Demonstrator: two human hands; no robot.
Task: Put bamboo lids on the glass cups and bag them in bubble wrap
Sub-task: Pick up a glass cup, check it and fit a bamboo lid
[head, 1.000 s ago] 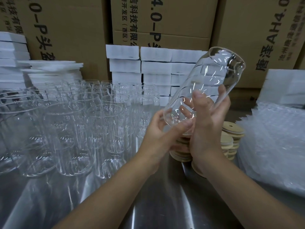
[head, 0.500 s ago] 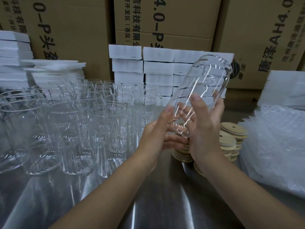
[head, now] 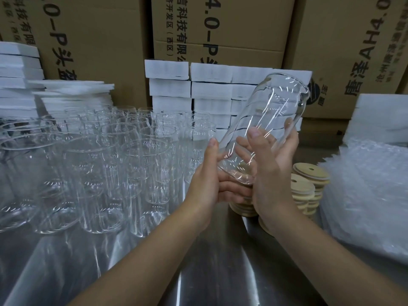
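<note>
A clear glass cup (head: 268, 120) is held up above the table, tilted with its open mouth up and to the right. My right hand (head: 271, 168) grips its lower body, thumb across the front and fingers behind. My left hand (head: 212, 180) cradles its base, thumb up against the side and fingers under the bottom. Stacks of round bamboo lids (head: 309, 186) with small holes stand just behind my right hand, partly hidden by it. A pile of bubble wrap bags (head: 366, 195) lies at the right.
Several empty glass cups (head: 92, 164) crowd the left half of the steel table (head: 209, 272). White foam blocks (head: 209, 85) are stacked behind them and at the far left and right. Printed cardboard cartons (head: 220, 25) wall off the back.
The cup has turned slightly in my hands and sits a little lower and closer. My left thumb has slid up along its side. Both hands kept hold.
</note>
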